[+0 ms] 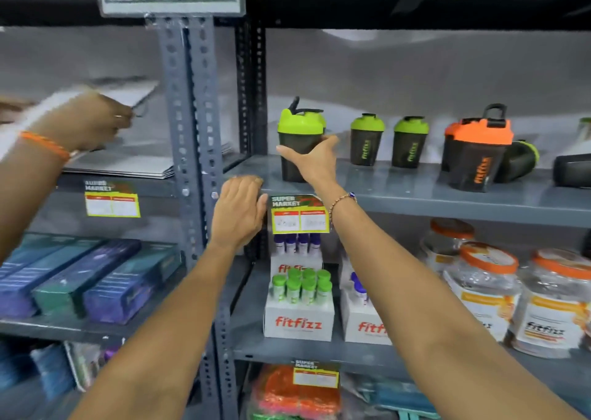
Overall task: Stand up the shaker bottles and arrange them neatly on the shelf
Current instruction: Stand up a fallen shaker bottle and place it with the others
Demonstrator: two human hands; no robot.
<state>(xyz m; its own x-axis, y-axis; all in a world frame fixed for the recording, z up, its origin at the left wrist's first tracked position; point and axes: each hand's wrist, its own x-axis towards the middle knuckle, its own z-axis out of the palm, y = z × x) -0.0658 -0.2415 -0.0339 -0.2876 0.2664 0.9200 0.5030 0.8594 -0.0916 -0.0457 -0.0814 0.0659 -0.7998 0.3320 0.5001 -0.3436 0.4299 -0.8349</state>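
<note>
Shaker bottle, dark plastic with lime-green lid [299, 144], upright, gripped by right hand [315, 160]; left hand [238, 211] flat, empty; "fitfizz" on neighbouring lime-lidded shakers [366, 140].

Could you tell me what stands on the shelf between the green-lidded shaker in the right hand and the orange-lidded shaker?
In the head view, two small green-lidded shakers stand upright between the held shaker and the orange-lidded shaker.

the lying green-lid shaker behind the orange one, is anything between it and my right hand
Yes. The orange-lid shaker stands directly in front of the lying shaker, and two small upright green-lid shakers stand between it and the right hand.
</note>
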